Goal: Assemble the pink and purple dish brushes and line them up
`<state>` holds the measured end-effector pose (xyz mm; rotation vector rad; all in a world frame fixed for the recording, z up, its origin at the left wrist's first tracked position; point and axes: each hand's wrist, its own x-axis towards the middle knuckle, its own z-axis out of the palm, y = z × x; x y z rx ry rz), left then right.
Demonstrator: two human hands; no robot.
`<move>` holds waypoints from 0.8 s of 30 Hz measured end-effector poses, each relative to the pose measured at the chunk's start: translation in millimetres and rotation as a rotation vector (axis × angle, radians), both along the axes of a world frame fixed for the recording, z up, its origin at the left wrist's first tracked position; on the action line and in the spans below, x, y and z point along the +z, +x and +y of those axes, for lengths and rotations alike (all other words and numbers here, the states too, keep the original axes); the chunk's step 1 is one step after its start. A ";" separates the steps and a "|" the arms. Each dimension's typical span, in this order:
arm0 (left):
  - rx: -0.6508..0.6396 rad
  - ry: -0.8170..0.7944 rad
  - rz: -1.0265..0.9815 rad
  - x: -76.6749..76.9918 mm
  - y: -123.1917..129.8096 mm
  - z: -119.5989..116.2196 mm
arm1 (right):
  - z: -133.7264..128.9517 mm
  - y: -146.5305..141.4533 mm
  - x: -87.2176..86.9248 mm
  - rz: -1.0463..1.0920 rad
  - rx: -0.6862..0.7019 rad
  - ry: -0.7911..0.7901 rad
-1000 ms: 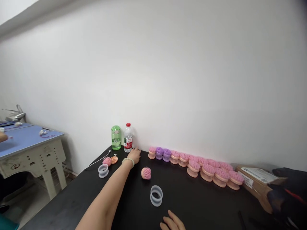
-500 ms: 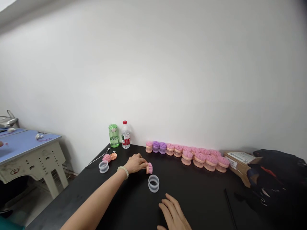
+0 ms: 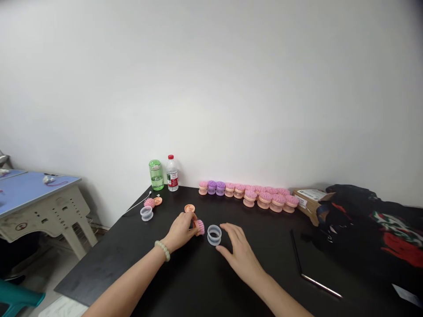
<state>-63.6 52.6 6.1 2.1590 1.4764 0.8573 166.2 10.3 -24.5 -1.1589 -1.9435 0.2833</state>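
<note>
1. Pink bristled piece [image 3: 200, 227] sits in the person's left hand [image 3: 181, 231], low over the black table [image 3: 198, 281], its bristles facing right. Thumb and fingers pinch it by the paler base; a beaded bracelet [image 3: 162, 250] circles that wrist.
2. The right hand [image 3: 243, 253] is spread, thumb and forefinger well parted in a wide C. It grips nothing; whether a fingertip brushes the clear ring beside it cannot be told.
3. That clear ring [image 3: 214, 241] stands on the table between the two hands, its opening upward, just to the right of the bristles.
4. Right of the right hand, a thin black rod [image 3: 295, 251] and a shiny strip [image 3: 321, 285] meet at an angle.
5. Just behind the left hand lies an orange disc [image 3: 189, 208].
6. Farther left, a second clear ring [image 3: 146, 216] stands near a spiky pink ball [image 3: 149, 202], which has another orange disc [image 3: 157, 201] at its side.
7. Along the wall [image 3: 211, 110] runs a line of pink pieces [image 3: 263, 200] with two purple ones [image 3: 216, 188] among them; left of it stand a green bottle [image 3: 156, 175] and a red-capped bottle [image 3: 172, 175].
</note>
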 end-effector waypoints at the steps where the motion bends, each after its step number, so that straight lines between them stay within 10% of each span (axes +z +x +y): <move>1: -0.007 -0.007 -0.049 0.7 1.8 -0.5 | 3.0 -2.0 5.4 0.050 -0.004 -0.020; 10: -0.282 -0.070 -0.592 19.7 46.2 -17.7 | 16.3 -4.9 30.1 0.709 0.328 -0.421; 24: -0.116 -0.109 -0.258 -14.7 75.0 -19.1 | 12.3 34.2 22.9 0.709 0.071 -0.305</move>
